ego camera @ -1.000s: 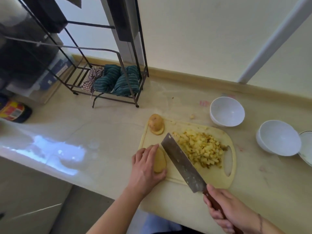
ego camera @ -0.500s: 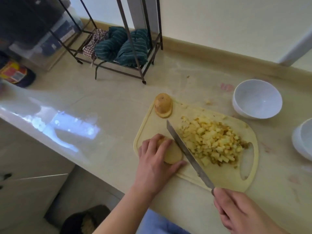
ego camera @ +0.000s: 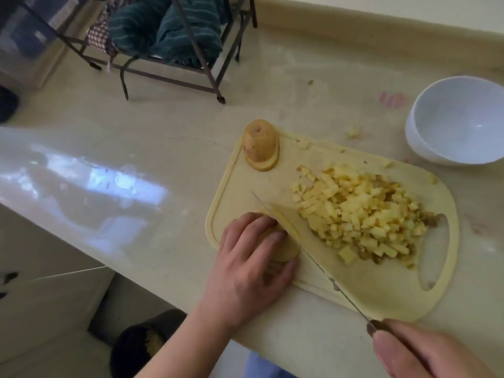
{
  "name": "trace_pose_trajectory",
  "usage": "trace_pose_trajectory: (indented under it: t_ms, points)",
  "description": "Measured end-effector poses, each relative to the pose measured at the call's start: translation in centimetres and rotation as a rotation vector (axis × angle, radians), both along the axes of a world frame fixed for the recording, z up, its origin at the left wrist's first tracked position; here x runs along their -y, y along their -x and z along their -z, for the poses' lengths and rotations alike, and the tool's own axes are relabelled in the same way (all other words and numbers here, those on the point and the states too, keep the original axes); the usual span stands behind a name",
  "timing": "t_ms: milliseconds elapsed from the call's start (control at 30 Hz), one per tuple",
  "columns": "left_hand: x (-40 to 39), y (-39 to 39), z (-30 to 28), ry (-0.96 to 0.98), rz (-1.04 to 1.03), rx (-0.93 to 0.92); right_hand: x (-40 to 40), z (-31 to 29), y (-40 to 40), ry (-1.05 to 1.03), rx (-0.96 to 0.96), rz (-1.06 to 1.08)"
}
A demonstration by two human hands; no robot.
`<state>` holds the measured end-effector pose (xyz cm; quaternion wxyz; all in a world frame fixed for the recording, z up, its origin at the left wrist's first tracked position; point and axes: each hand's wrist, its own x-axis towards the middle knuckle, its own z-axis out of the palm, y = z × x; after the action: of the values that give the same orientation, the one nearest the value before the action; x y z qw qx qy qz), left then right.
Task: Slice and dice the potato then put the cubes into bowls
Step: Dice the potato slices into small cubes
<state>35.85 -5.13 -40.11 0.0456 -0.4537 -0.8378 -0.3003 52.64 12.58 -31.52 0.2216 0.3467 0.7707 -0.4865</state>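
Two potato pieces: left hand (ego camera: 251, 257) grips one (ego camera: 286, 248); right hand (ego camera: 425, 350) grips knife (ego camera: 308, 255); one bowl (ego camera: 458, 121).

The potato piece (ego camera: 283, 245) I'm slicing lies at the board's (ego camera: 381, 293) near left corner, tan skin up, a pale slice (ego camera: 286, 218) leaning off its right face. Another potato piece (ego camera: 260, 144) stands cut face down at the board's far left corner. A heap of yellow cubes (ego camera: 360, 216) covers the board's middle. A white bowl (ego camera: 458, 120) sits beyond the board's right end.
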Motion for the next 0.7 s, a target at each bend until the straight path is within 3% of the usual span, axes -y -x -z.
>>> trace_pose_trajectory:
  t_ms: [133, 333, 500, 700]
  points:
    - [-0.3, 0.0, -0.2, 0.012, 0.009, -0.005, 0.9, 0.4, 0.3, -0.026, -0.157, 0.089]
    - [-0.4, 0.1, -0.4, 0.028, 0.011, 0.004, 1.4, 1.2, -0.4, -0.234, -0.301, -0.022]
    - [-0.4, 0.1, -0.4, 0.055, -0.001, 0.011, 1.3, 1.6, -0.1, -0.131, -0.326, 0.051]
    - [-0.6, 0.1, -0.5, 0.035, -0.01, -0.001, 0.1, 1.5, 0.3, -0.298, -0.324, -0.235]
